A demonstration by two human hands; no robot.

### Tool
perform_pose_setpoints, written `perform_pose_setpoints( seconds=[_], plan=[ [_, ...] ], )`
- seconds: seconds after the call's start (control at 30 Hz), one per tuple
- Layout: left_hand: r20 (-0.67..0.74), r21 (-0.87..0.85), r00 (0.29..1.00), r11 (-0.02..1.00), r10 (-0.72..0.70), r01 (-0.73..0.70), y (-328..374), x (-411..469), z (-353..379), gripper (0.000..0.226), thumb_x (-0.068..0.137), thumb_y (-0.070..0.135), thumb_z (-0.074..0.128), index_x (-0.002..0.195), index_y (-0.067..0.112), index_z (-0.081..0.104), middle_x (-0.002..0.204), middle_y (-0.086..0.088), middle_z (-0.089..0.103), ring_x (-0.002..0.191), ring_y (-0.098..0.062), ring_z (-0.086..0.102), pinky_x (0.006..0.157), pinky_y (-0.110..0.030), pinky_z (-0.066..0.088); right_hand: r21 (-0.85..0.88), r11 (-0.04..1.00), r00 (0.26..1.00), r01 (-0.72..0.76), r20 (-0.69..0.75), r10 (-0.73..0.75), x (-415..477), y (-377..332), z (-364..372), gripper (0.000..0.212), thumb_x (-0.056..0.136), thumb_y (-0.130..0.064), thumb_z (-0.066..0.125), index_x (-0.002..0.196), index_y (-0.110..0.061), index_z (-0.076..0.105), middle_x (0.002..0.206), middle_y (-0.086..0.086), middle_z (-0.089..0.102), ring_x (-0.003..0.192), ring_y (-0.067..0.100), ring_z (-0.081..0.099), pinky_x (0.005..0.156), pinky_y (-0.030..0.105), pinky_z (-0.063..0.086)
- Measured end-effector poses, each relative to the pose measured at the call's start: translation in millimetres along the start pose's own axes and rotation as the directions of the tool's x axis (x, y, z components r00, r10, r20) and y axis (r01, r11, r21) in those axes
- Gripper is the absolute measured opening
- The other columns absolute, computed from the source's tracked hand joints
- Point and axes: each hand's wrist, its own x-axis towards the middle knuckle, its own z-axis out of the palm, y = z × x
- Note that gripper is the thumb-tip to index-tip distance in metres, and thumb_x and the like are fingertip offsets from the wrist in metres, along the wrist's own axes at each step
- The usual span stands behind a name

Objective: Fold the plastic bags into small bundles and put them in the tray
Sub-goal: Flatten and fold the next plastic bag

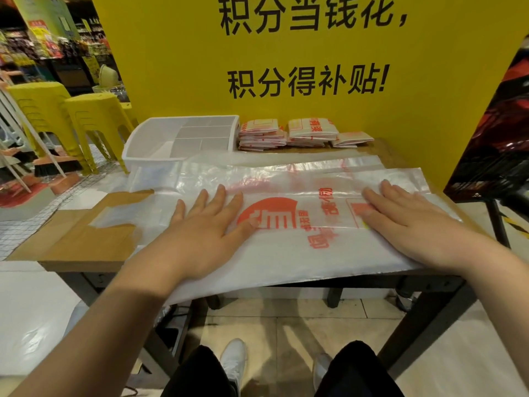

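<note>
Both hands flat, fingers straight, left hand (210,222) and right hand (406,213) pressing translucent red-printed plastic bag (300,224); squeeze air out, align edges before folding

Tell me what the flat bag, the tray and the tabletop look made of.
Flat bag: thin translucent plastic film, glossy and wrinkled, red print; the tabletop shows through. Tray: probably rigid white plastic, smooth moulded walls and dividers. Tabletop: matte brown, wood or wood-look laminate; I cannot tell which.
</note>
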Motion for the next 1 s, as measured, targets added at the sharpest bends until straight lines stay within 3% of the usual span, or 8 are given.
perform_pose_setpoints(
  seconds=[0.27, 0.37, 0.43, 0.6, 0.7, 0.8, 0.9, 1.0],
  plan=[
    [0.019, 0.064, 0.999, 0.997, -0.044, 0.043, -10.1, -4.1, -3.9, 0.086, 0.079, 0.084, 0.002, 0.154, 0.045, -0.014, 0.165, 0.004, -0.020, 0.152, -0.022, -0.018, 0.118, -0.053, -0.019, -0.147, 0.975, 0.986, -0.166, -0.029, 0.164, 4.0, 12.4, 0.8, 0.080, 0.086, -0.071, -0.004, 0.159, -0.035, -0.006, 0.167, 0.004, -0.012, 0.154, 0.018, -0.011, 0.124, 0.046, -0.004],
    [-0.075, 0.113, 0.997, 0.993, -0.014, 0.022, -7.5, -6.2, -4.9, 0.094, 0.075, 0.087, -0.001, 0.158, 0.041, 0.001, 0.168, 0.000, -0.003, 0.154, -0.023, -0.004, 0.114, -0.055, -0.025, -0.169, 0.971, 0.985, -0.169, -0.061, 0.161, 4.4, 7.8, -1.3, 0.077, 0.091, -0.066, -0.001, 0.160, -0.031, 0.001, 0.168, 0.003, -0.009, 0.154, 0.019, -0.010, 0.123, 0.050, -0.005],
    [-0.136, 0.158, 0.990, 0.987, 0.039, -0.017, -6.3, -9.2, -8.9, 0.099, 0.074, 0.088, -0.001, 0.157, 0.036, 0.016, 0.166, 0.001, 0.013, 0.153, -0.019, 0.007, 0.114, -0.054, -0.026, -0.172, 0.981, 0.988, -0.087, -0.144, 0.063, -0.8, -1.5, -3.1, 0.074, 0.094, -0.063, 0.005, 0.159, -0.028, 0.012, 0.168, 0.001, -0.006, 0.154, 0.018, -0.008, 0.124, 0.048, -0.002],
    [-0.142, 0.236, 0.967, 0.956, 0.211, -0.174, 5.1, -14.7, -21.5, 0.067, 0.095, 0.068, 0.023, 0.148, 0.032, 0.040, 0.151, 0.009, 0.044, 0.141, -0.012, 0.037, 0.123, -0.050, -0.009, -0.064, 0.965, 0.965, 0.255, -0.049, -0.258, -14.0, -41.5, -7.3, 0.079, 0.091, -0.073, 0.030, 0.158, -0.035, 0.018, 0.166, -0.015, 0.007, 0.152, 0.006, 0.007, 0.125, 0.038, 0.010],
    [-0.130, 0.218, 0.957, 0.949, 0.261, -0.229, 4.9, -18.6, -26.8, 0.054, 0.100, 0.059, 0.030, 0.147, 0.033, 0.040, 0.143, 0.012, 0.054, 0.130, -0.011, 0.050, 0.125, -0.046, -0.001, -0.080, 0.961, 0.963, 0.264, -0.030, -0.267, -12.7, -50.7, -10.0, 0.075, 0.092, -0.070, 0.039, 0.157, -0.038, 0.020, 0.164, -0.018, 0.014, 0.150, 0.006, 0.018, 0.123, 0.035, 0.018],
    [-0.116, 0.234, 0.946, 0.934, 0.302, -0.269, -0.9, -20.6, -31.8, 0.043, 0.101, 0.040, 0.039, 0.143, 0.036, 0.042, 0.126, 0.009, 0.065, 0.111, -0.018, 0.058, 0.123, -0.040, 0.018, -0.125, 0.954, 0.959, 0.271, -0.046, -0.278, -8.5, -53.2, -10.7, 0.077, 0.091, -0.073, 0.040, 0.156, -0.038, 0.021, 0.162, -0.017, 0.022, 0.147, 0.008, 0.026, 0.120, 0.038, 0.027],
    [-0.164, 0.235, 0.942, 0.939, 0.292, -0.250, -2.2, -18.9, -35.2, 0.042, 0.100, 0.029, 0.038, 0.140, 0.038, 0.044, 0.126, 0.007, 0.064, 0.107, -0.022, 0.058, 0.099, -0.041, 0.046, -0.137, 0.943, 0.946, 0.303, -0.080, -0.315, -3.1, -55.2, -10.2, 0.078, 0.088, -0.076, 0.041, 0.154, -0.039, 0.025, 0.157, -0.016, 0.034, 0.141, 0.012, 0.037, 0.113, 0.041, 0.037],
    [-0.242, 0.158, 0.940, 0.965, 0.241, -0.207, -3.2, -15.9, -39.0, 0.034, 0.102, 0.026, 0.036, 0.131, 0.037, 0.052, 0.119, 0.005, 0.066, 0.102, -0.020, 0.060, 0.083, -0.039, 0.052, -0.165, 0.936, 0.928, 0.310, -0.160, -0.335, 2.1, -59.5, -10.2, 0.059, 0.094, -0.059, 0.046, 0.148, -0.037, 0.037, 0.143, -0.012, 0.049, 0.127, 0.016, 0.050, 0.102, 0.038, 0.046]
  ],
)
